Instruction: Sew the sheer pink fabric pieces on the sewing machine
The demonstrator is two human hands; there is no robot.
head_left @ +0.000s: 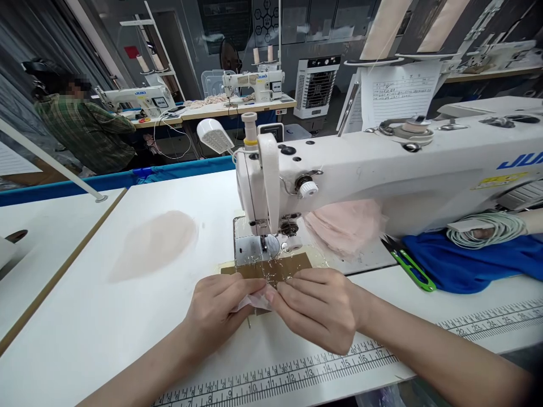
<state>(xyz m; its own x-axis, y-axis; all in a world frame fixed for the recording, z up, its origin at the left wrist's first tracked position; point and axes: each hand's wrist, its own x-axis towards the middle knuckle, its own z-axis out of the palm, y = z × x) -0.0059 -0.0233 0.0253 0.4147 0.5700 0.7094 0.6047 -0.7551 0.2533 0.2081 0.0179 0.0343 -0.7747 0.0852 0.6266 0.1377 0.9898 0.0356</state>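
My left hand and my right hand meet in front of the sewing machine. Between them they pinch a small piece of sheer pale pink fabric, bunched at the fingertips. Both hands rest over a brown patch with loose thread bits on it, just before the presser foot. The fabric lies on the near side of the foot, apart from it. Much of the piece is hidden by my fingers.
One sheer pink fabric piece lies flat at left; a pink stack sits under the machine arm. Green thread snips and blue cloth are at right. A printed ruler runs along the front edge. A person works beyond.
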